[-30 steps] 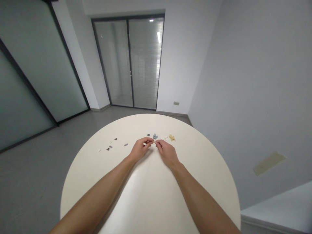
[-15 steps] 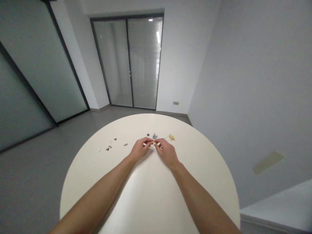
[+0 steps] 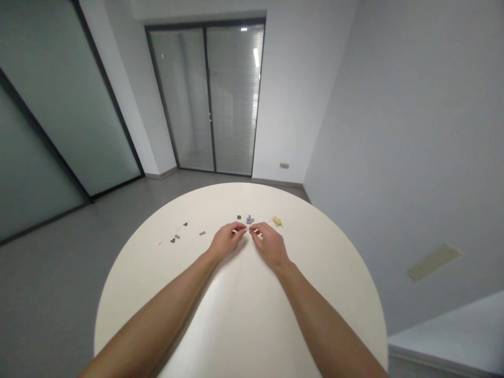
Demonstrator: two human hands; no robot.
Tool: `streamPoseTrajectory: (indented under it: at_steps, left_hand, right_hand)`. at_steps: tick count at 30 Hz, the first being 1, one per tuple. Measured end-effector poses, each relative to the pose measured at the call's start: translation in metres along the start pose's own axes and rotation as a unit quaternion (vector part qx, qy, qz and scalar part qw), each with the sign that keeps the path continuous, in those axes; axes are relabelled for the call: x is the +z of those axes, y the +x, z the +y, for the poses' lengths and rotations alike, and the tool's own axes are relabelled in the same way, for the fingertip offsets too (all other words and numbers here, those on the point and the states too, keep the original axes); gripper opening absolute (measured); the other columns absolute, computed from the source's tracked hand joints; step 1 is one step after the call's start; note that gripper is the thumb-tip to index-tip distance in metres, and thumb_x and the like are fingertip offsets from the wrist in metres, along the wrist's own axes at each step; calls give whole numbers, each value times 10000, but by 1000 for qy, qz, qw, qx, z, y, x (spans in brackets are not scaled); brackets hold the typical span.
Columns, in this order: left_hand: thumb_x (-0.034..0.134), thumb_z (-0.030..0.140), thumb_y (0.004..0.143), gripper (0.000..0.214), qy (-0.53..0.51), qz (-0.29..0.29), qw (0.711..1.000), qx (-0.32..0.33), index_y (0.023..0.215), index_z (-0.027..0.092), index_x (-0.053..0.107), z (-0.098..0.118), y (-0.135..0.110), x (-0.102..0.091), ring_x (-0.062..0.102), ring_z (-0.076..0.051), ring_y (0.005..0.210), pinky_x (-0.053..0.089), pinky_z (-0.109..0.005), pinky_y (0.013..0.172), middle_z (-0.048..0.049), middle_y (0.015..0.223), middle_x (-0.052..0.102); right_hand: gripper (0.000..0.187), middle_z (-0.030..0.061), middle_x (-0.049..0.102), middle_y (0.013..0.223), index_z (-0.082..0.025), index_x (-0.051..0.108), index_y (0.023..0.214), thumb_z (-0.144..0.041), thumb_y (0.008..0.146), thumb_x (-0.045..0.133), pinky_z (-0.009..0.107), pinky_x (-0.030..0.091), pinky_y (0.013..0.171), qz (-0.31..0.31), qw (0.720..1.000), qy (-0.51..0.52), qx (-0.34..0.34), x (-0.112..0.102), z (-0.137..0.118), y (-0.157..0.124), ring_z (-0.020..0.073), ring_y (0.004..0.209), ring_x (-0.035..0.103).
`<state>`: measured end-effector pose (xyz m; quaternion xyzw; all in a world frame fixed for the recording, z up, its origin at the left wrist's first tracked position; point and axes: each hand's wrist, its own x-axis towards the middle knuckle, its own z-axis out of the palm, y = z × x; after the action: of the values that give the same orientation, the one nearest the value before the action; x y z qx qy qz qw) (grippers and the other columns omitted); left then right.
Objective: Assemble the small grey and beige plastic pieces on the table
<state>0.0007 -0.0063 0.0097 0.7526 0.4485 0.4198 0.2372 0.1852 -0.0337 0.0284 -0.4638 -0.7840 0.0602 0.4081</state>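
My left hand and my right hand meet fingertip to fingertip above the far half of the table. Thumb and fingers are pinched together on both. Whatever sits between the fingertips is too small and too covered to make out. Just beyond them lies a little heap of blue-grey pieces. A dark square piece rests to its left. Past my right hand is a pile of pale yellow pieces, with a thin light piece beside it.
The round white table carries more small parts at left: a grey flat piece, dark pieces, another dark piece and a white bit. A wall stands to the right; glass doors are behind.
Both hands stay at nearly the same spot, still pinched. A tiny yellowish bit that showed between the fingertips is now barely visible. The view has shifted very slightly.
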Motion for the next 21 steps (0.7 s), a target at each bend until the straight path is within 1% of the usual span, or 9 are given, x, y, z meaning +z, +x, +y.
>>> streamPoseTrajectory:
  at_steps: [2, 4, 7, 10, 14, 21]
  left_hand:
    - [526, 382, 908, 274, 45, 14, 999, -3, 1015, 206, 707, -3, 0, 1, 640, -219, 968, 502, -336, 867, -75, 1033, 723]
    - [526, 369, 903, 273, 76, 11, 997, 3, 997, 202, 721, -5, 0, 1, 630, -237, 986, 483, -359, 898, -80, 1020, 727]
    - [512, 358, 904, 288, 84, -15, 996, 15, 941, 191, 744, -4, 1, 1, 636, -241, 930, 475, -362, 878, -83, 953, 742]
    - [497, 358, 908, 311, 85, -34, 996, 20, 914, 182, 753, -4, 2, 1, 644, -235, 889, 473, -349, 849, -85, 923, 749]
    - [466, 362, 920, 342, 90, -47, 995, 20, 907, 177, 754, -6, 3, 3, 652, -224, 862, 471, -333, 816, -82, 908, 751]
    - [483, 374, 908, 348, 92, -45, 995, 13, 889, 163, 758, -7, 3, 3, 643, -220, 834, 469, -321, 781, -89, 870, 745]
  right_hand:
    - [191, 39, 698, 1021, -240, 662, 999, -277, 943, 483, 324, 462, 881, 20, 1000, -7, 7, -4, 7, 2, 189, 955, 627]
    - [205, 53, 701, 1025, -231, 669, 987, -277, 929, 477, 346, 457, 901, 48, 998, -13, 34, -10, 19, 4, 200, 966, 621]
    - [236, 76, 705, 1000, -205, 673, 995, -317, 898, 489, 357, 472, 867, 117, 985, -12, 123, -19, 44, 6, 214, 929, 626]
    - [266, 86, 716, 954, -188, 686, 965, -368, 872, 513, 359, 485, 834, 153, 968, -9, 198, -24, 68, 5, 220, 873, 638]
    - [267, 87, 727, 913, -196, 701, 944, -395, 839, 557, 349, 494, 799, 154, 956, -8, 249, -24, 85, 2, 224, 843, 653]
    - [259, 73, 739, 927, -220, 720, 923, -419, 827, 584, 341, 490, 792, 140, 955, -30, 258, -21, 94, 7, 221, 871, 659]
